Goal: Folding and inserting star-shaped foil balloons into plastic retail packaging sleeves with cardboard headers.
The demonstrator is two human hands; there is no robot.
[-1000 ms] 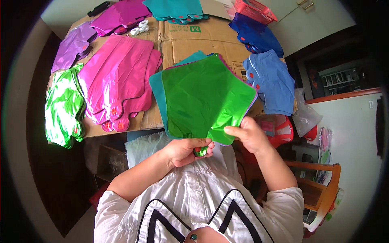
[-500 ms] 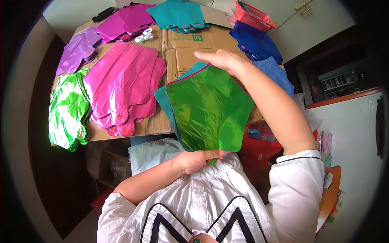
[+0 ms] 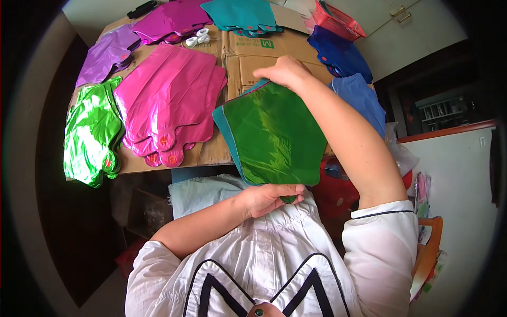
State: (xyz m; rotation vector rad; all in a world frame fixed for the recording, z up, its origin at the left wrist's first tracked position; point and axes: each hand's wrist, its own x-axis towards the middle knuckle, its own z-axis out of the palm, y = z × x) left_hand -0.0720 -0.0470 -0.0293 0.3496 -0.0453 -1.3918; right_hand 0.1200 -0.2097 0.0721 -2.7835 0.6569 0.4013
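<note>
Green foil balloon (image 3: 274,137), flat and glossy, gripped by both hands at top and bottom.

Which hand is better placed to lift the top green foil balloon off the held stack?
Right, probably. The right hand already pinches the far edge of the green balloon, free to peel it away. The left hand clamps the stack's neck near the body, anchoring the teal balloon beneath.

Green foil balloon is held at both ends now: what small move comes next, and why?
Probably peel the green foil balloon off the teal one beneath with the right hand: it grips the top edge, the left hand pinches the neck, and the green pile lies left.
</note>
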